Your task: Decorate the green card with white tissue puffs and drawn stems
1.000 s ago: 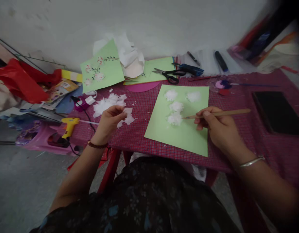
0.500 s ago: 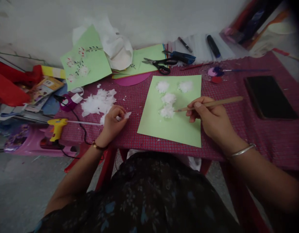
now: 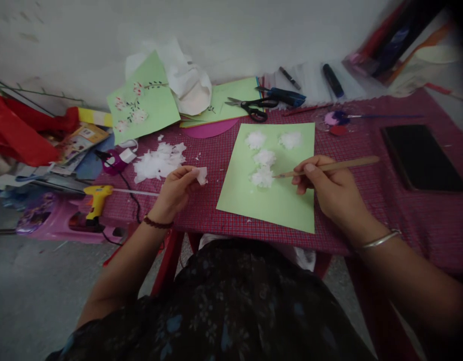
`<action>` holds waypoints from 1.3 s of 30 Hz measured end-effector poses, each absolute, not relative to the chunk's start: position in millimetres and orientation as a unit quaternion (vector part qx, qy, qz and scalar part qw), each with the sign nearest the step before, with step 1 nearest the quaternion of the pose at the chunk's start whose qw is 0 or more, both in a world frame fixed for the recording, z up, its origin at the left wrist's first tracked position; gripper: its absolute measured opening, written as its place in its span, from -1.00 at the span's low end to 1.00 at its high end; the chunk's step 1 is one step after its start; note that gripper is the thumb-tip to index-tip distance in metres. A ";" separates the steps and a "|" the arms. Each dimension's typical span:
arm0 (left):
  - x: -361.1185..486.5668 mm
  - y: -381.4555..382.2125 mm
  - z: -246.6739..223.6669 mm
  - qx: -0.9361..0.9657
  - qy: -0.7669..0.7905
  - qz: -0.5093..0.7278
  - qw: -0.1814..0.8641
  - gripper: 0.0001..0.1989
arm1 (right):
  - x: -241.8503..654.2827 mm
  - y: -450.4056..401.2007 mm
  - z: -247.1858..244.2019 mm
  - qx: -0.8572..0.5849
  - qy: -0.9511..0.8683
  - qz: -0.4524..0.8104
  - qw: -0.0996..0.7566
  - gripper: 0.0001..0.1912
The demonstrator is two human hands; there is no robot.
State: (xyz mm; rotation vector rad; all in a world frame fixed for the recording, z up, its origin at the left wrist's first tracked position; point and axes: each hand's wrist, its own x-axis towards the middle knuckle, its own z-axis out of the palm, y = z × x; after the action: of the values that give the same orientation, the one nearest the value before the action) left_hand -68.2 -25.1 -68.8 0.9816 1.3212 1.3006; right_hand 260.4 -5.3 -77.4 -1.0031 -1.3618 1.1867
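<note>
Between its thumb and fingers, my left hand (image 3: 178, 188) pinches a small white paper piece (image 3: 202, 175), just right of a heap of torn white paper (image 3: 160, 160). My right hand (image 3: 327, 183) holds a wooden stick (image 3: 347, 164) like a pen. The stick's tip is beside the lowest of several fluffy white paper tufts (image 3: 263, 177) on a green sheet (image 3: 284, 210). That sheet lies on the red checked tablecloth (image 3: 204, 215).
Behind the sheet are black scissors (image 3: 256, 106), blue-handled pliers (image 3: 286, 96) and markers (image 3: 332, 80). A phone (image 3: 423, 158) lies at the right. At the left are a yellow glue gun (image 3: 98, 200), its cord and a decorated green card (image 3: 146, 103).
My left hand has turned and lifted, so the paper piece shows more clearly in its pinch. The view has shifted slightly; my right hand and the stick keep nearly the same place over the sheet.
</note>
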 end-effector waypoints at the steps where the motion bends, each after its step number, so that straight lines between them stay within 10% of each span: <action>1: -68.8 -23.8 -69.6 0.401 0.551 0.541 0.493 -0.79 | 260.5 -5.1 -77.6 -0.417 -0.566 0.493 0.513 -0.78; 13: -79.5 -9.0 -49.9 0.678 0.596 0.431 0.015 -0.96 | 259.1 -5.8 -73.7 -0.419 -0.565 0.494 0.511 -0.67; 20: -90.8 10.4 -55.8 0.657 0.610 0.438 0.065 -0.90 | 260.3 -4.2 -78.0 -0.415 -0.579 0.486 0.506 -0.70; 28: -76.0 4.3 -58.3 0.496 0.557 0.548 0.379 -0.83 | 260.3 -5.2 -75.4 -0.401 -0.578 0.496 0.509 -0.73; 39: -55.5 -4.3 -40.5 0.564 0.548 0.466 0.405 -0.91 | 260.2 -3.5 -78.7 -0.408 -0.582 0.492 0.502 -0.72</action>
State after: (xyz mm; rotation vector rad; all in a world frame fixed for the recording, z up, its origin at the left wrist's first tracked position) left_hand -55.5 -4.3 -40.5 1.4234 1.3841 1.1756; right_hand 260.2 -3.5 -78.7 -0.9864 -1.4073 1.1888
